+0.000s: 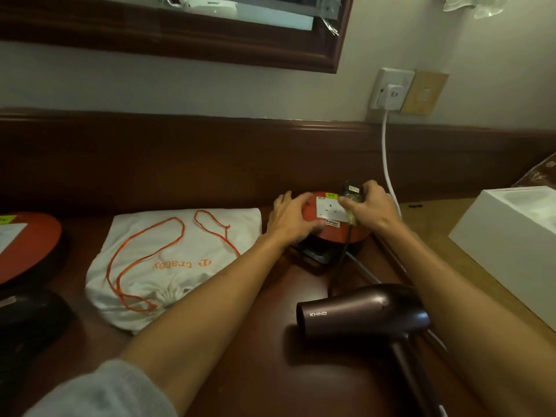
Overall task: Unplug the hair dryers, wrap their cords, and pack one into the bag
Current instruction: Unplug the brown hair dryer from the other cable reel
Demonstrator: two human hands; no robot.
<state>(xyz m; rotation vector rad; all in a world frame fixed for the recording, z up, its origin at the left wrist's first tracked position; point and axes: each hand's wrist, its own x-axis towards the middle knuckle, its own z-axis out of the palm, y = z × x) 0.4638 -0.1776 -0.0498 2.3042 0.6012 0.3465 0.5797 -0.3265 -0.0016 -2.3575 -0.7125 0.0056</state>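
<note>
Nearest, at the right, a dark hair dryer (364, 319) lies on its side on the desk (246, 371), nozzle pointing left, with "KHIND" printed on the barrel. Its dark cord (343, 260) runs away from it to a black plug (352, 189) at the top of a red cable reel (329, 219). To the left lies a white drawstring bag (180, 260), flat and apparently empty, with orange strings and orange lettering that reads "tracey" upside down from here.

Farther back, the left hand (290, 219) rests on the reel with fingers spread, steadying it. The right hand (368, 206) grips the plug, fingers curled round it. Whether the plug is seated in the reel's socket or already lifting out, I cannot tell. A small white label on the reel appears to read "5 METERS"; the yellow tag above it is too small to read.

Farthest, a white plug (392, 94) sits in the wall socket (391, 85), its white cable (386, 158) dropping behind the right hand.

By my judgement the task is at its first step: unplugging this dryer. Cord wrapping and packing are both left. A second red reel (30, 245) and a dark object beside it show at the left edge.
</note>
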